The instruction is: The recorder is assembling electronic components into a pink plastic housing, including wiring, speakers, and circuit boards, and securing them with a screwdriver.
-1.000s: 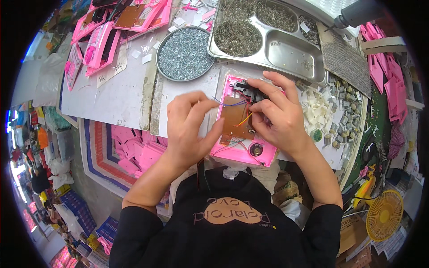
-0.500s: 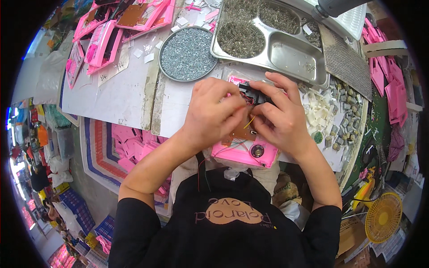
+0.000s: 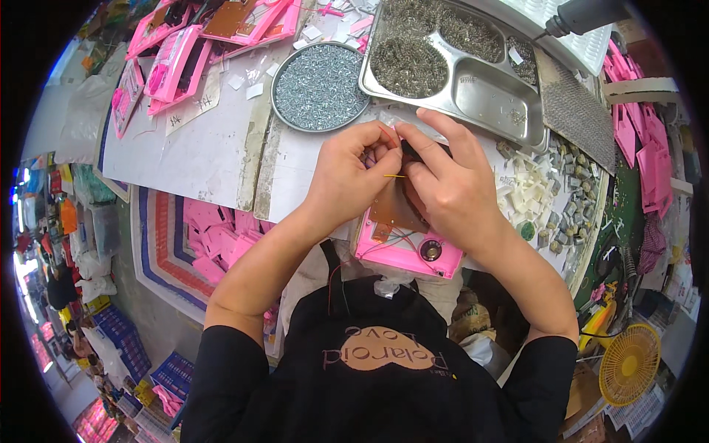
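A pink plastic housing (image 3: 384,255) lies in front of me, its near end toward my body. Inside it are a brown circuit board (image 3: 395,207), a round black speaker (image 3: 430,251) and thin loose wires. My left hand (image 3: 347,171) is closed over its far left part, thumb and forefinger pinched on a thin red wire (image 3: 387,134). A yellow wire (image 3: 394,176) sticks out just below that thumb. From the right, my right hand (image 3: 456,188) reaches over the housing with fingers bent and forefinger tip near my left fingertips. What its fingers hold is hidden.
Beyond my hands stand a round tray of small screws (image 3: 319,88) and a steel compartment tray (image 3: 491,111) of small metal parts. White plastic pieces (image 3: 523,193) and small metal parts lie right. Pink housings (image 3: 173,70) are piled far left. A power screwdriver (image 3: 587,16) hangs top right.
Both hands have shifted at the housing's far end. My left fingertips now pinch higher, with the red wire showing, and my right forefinger has moved left toward them. The view has shifted slightly.
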{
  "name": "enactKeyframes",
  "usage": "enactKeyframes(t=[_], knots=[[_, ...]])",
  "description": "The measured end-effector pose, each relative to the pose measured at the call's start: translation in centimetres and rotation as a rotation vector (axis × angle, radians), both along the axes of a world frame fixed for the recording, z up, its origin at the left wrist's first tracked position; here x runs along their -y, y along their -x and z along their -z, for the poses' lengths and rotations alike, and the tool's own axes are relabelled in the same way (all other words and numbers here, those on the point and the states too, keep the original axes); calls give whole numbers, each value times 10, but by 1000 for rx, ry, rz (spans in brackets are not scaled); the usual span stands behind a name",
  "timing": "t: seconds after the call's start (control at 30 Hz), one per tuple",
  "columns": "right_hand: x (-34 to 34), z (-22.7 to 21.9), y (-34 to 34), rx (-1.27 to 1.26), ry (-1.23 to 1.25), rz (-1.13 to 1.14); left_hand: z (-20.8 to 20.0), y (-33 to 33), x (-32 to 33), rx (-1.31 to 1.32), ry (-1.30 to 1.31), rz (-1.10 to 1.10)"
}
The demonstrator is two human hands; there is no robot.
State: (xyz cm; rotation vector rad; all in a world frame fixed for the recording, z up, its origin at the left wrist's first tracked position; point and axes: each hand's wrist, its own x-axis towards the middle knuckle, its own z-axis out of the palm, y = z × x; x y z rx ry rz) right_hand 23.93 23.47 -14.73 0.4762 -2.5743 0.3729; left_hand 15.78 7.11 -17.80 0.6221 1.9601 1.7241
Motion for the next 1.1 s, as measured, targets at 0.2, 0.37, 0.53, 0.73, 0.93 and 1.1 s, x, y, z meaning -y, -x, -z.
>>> enactKeyframes(t=[0.2, 0.37, 0.53, 0.73, 0.93, 1.1], knots=[[-11, -1, -20, 5, 66, -8, 3, 0, 2, 109, -5, 28], [-18, 2, -35, -31, 148, 59, -2, -1, 2, -350, -16, -125], [-27, 14, -55, 28, 357, 119, -53, -38, 9, -793, -174, -74], [-27, 14, -61, -8, 588, 170, -31, -33, -25, -594, 13, 254], [-34, 8, -57, -20, 534, 166, -35, -24, -33, -563, 3, 298], [-34, 9, -59, -53, 569, 142, -44, -29, -29, -305, 143, 313]])
